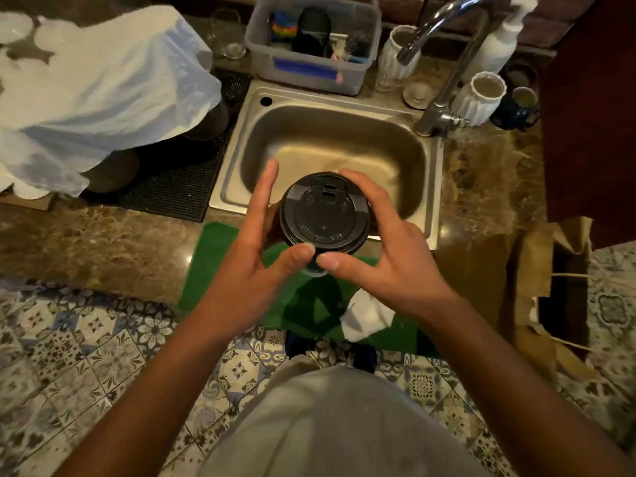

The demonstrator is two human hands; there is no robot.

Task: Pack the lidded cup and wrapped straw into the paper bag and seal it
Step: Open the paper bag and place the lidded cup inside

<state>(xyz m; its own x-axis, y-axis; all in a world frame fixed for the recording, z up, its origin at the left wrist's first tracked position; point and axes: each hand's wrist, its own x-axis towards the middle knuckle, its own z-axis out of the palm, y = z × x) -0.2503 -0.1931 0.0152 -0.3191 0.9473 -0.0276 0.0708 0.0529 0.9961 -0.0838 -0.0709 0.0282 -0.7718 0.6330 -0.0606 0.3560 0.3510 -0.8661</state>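
Observation:
A cup with a black lid [325, 215] is held upright over the sink's front edge, seen from above. My left hand [254, 249] grips its left side, with the thumb on the lid's near rim and the index finger pointing up. My right hand [389, 249] spans the lid's right side, thumb on the near rim and fingers over the far rim. The brown paper bag [531, 263] stands open on the counter at the right. A crumpled white paper piece [368, 318] lies on the green cloth [213, 263] below my right wrist. I cannot tell whether it is the straw.
The steel sink [234, 166] lies behind the cup, with a faucet [447, 63] at its right. White ribbed cups [478, 98], a pump bottle [499, 43] and a grey bin [309, 70] line the back. A white plastic sheet [103, 91] covers things at the left.

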